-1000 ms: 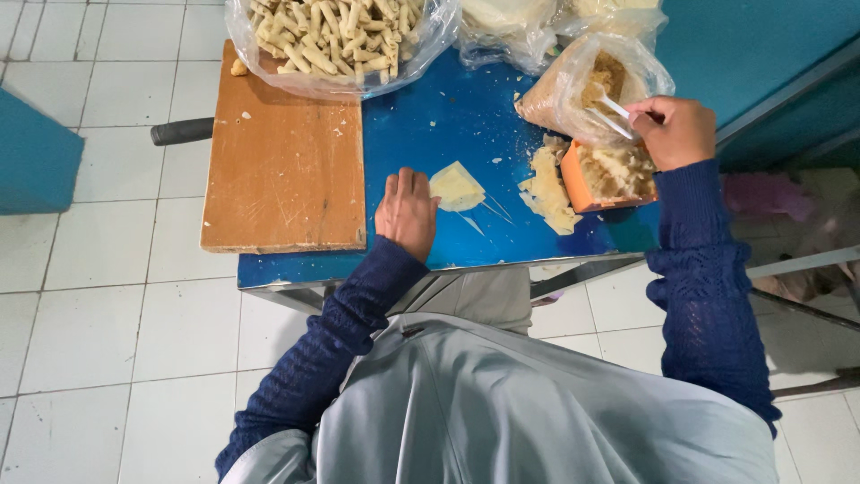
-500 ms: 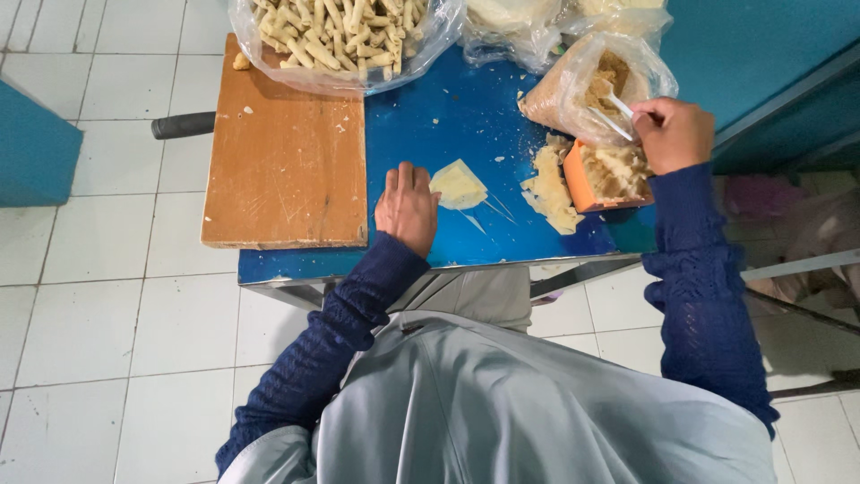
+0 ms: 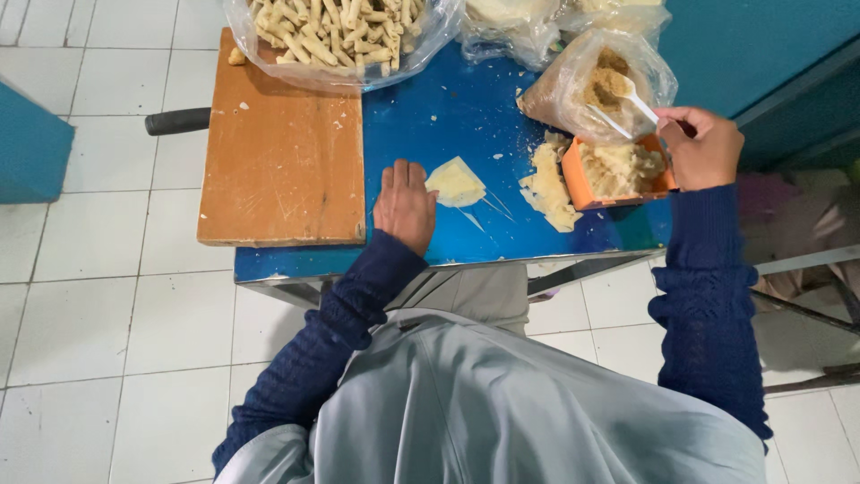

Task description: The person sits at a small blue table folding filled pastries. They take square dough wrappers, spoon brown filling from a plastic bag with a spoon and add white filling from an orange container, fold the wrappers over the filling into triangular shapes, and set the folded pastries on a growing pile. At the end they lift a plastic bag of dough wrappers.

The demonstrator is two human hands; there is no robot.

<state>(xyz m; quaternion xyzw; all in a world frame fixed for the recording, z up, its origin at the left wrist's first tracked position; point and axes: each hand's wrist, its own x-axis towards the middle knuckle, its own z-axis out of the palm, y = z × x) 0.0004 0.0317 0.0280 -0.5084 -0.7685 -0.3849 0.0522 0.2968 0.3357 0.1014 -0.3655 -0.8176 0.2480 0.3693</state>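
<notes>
So the left hand (image 3: 405,204) is resting flat on the blue worktop (image 3: 448,99), fingers stretched out and holding nothing, with its fingertips just beside a triangular pastry wrapper (image 3: 455,183) lying in the middle of the worktop. That wrapper looks bare so far, no filling on it that I can see, so I'd say this one is at the early stage. The right hand (image 3: 706,146) is over on the right with fingers pinched around a white plastic spoon (image 3: 632,97), whose bowl sits at the mouth of a clear plastic bag (image 3: 591,76) of brownish crumbly filling. Right below that is a small orange tub (image 3: 618,172) heaped with pale shredded stuff, and a stack of more wrappers (image 3: 548,184) touching its left side, so there's plenty left to roll. At the far edge, a big clear bag (image 3: 336,36) is already full of finished rolled sticks, so a good batch is done. More clear bags (image 3: 511,27) of pale contents sit far right of it. No labels or print on any bag that I can make out. A bare wooden cutting board (image 3: 282,152) takes the left side.
</notes>
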